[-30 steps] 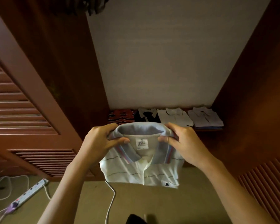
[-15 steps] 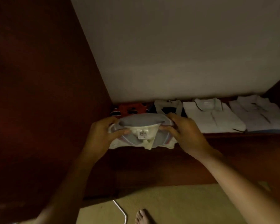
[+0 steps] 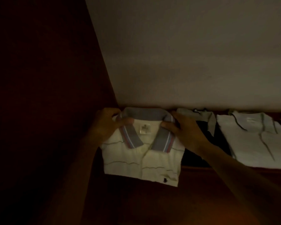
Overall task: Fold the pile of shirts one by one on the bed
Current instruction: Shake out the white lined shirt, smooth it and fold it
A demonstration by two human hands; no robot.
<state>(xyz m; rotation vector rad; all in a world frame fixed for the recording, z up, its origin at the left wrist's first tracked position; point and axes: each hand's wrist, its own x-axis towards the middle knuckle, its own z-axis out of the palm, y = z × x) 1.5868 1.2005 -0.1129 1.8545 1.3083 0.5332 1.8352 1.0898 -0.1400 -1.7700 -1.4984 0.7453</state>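
A folded cream polo shirt [image 3: 141, 161] with thin dark stripes and a grey collar lies at the left end of a dark wooden wardrobe shelf [image 3: 201, 169], its lower edge hanging over the shelf's front. My left hand [image 3: 106, 125] grips the left side of the collar, thumb on top. My right hand [image 3: 183, 132] grips the right side of the collar in the same way. The red striped shirt seen earlier is hidden under the polo.
To the right on the same shelf lie a dark folded shirt [image 3: 208, 140] with a pale collar and a white folded shirt [image 3: 250, 140]. A dark wooden side panel [image 3: 47, 95] closes the left. A pale back wall [image 3: 185, 54] rises behind the shelf.
Both hands carried the folded polo forward and down onto the left end of the shelf, over the red striped shirt. The view moved closer into the wardrobe.
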